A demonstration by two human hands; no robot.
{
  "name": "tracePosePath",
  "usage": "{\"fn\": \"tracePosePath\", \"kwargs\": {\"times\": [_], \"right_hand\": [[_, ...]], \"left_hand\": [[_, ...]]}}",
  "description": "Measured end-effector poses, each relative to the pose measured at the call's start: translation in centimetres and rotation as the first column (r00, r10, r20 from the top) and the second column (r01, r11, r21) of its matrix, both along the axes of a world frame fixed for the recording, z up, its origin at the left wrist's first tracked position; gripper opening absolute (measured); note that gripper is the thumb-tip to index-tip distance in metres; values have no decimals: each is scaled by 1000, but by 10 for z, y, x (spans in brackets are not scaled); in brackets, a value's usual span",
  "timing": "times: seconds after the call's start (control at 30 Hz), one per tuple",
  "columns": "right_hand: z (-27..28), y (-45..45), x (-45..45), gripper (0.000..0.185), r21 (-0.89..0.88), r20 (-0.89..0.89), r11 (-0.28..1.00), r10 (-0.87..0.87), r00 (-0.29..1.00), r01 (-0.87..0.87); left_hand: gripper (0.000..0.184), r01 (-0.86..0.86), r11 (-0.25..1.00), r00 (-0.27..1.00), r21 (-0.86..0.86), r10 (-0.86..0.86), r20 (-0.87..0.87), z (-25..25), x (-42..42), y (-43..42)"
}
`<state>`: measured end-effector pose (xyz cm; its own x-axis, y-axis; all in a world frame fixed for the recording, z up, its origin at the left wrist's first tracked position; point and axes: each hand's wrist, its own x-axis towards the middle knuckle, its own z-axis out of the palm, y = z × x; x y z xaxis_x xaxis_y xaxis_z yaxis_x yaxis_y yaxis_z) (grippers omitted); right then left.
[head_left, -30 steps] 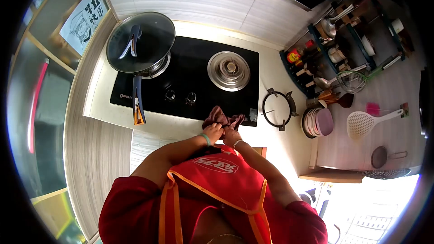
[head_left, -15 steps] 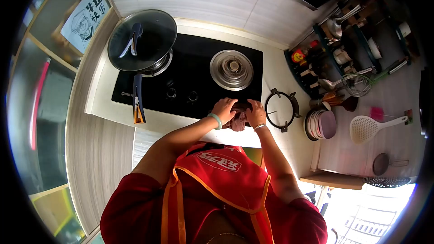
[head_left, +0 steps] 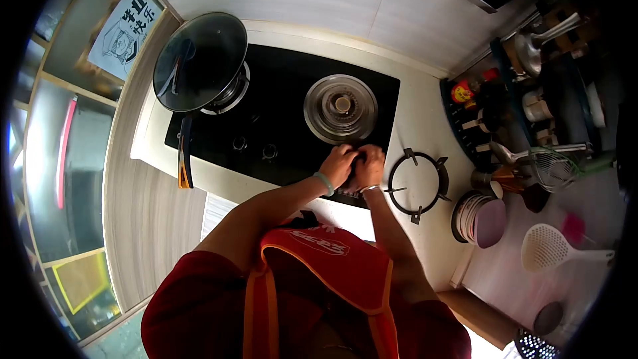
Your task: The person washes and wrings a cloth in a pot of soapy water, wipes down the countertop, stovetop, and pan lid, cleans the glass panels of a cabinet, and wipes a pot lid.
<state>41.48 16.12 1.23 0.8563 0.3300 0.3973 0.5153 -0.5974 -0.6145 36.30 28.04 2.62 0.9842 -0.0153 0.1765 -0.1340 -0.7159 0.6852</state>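
My left hand (head_left: pixel 337 165) and my right hand (head_left: pixel 369 167) are close together over the front right part of the black gas stove (head_left: pixel 279 93). Both have their fingers closed on a dark brownish cloth (head_left: pixel 353 174), mostly hidden beneath them. Just behind my hands is the right burner (head_left: pixel 341 108), its metal rings uncovered. A black pot support ring (head_left: pixel 417 186) lies on the counter to the right of my right hand.
A lidded pan (head_left: pixel 201 63) sits over the left burner, its handle (head_left: pixel 185 153) reaching past the front edge. On the right are stacked bowls (head_left: pixel 488 221), a dark rack (head_left: pixel 506 103) with utensils, and a hanging white skimmer (head_left: pixel 546 247).
Both hands first moved right with the cloth, then came closer together and bunched it under them beside the right burner. The camera view has tilted and shifted.
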Motion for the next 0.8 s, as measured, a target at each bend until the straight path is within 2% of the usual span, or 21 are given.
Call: {"fn": "tracePosePath", "kwargs": {"times": [0.07,0.13,0.17,0.2,0.23,0.27,0.3,0.33,0.47,0.53,0.6,0.63,0.67,0.73,0.8], "right_hand": [[14,-2,28,30,12,6,1000,-13,1000,13],[23,1,47,33,-60,4,998,-4,1000,4],[12,3,53,33,-203,-66,979,12,998,-26],[8,8,50,33,-206,-75,978,16,997,-31],[5,13,46,33,-349,-28,936,25,999,-33],[1,18,42,32,-486,18,874,41,999,-27],[2,23,38,30,-530,18,847,58,998,-40],[2,28,32,30,-534,15,845,52,999,-35],[5,74,0,27,-592,-58,805,13,998,-45],[8,105,-14,31,-563,-47,826,18,999,-42],[18,137,-17,34,-603,-73,795,32,997,-70],[8,152,-13,37,-579,-127,811,3,992,-77],[-5,168,-6,53,-616,-147,786,-44,988,-56],[7,188,5,56,-588,-242,805,-75,967,-85],[7,203,16,58,-583,-253,809,-91,963,-76]], "left_hand": [[40,-26,998,998,62,23,51,11,23,-8],[43,-43,981,996,192,27,85,13,39,-8],[43,-46,980,997,191,32,77,10,41,-2],[40,14,955,1000,296,-15,2,7,40,6],[38,83,916,995,392,-57,-76,5,39,13],[38,86,917,995,389,-58,-82,3,36,20],[36,113,913,990,392,-71,-121,3,34,29],[35,146,908,983,393,-88,-161,3,31,37],[27,203,885,979,420,-187,-78,-2,17,93],[25,208,871,976,445,-156,-150,4,17,124],[25,200,857,971,474,-109,-213,10,24,152],[31,178,861,969,476,-71,-235,12,28,164],[31,173,862,972,476,-71,-225,13,35,173],[35,177,873,944,454,-20,-331,20,45,187],[37,187,873,942,450,-29,-334,18,54,197]]}}
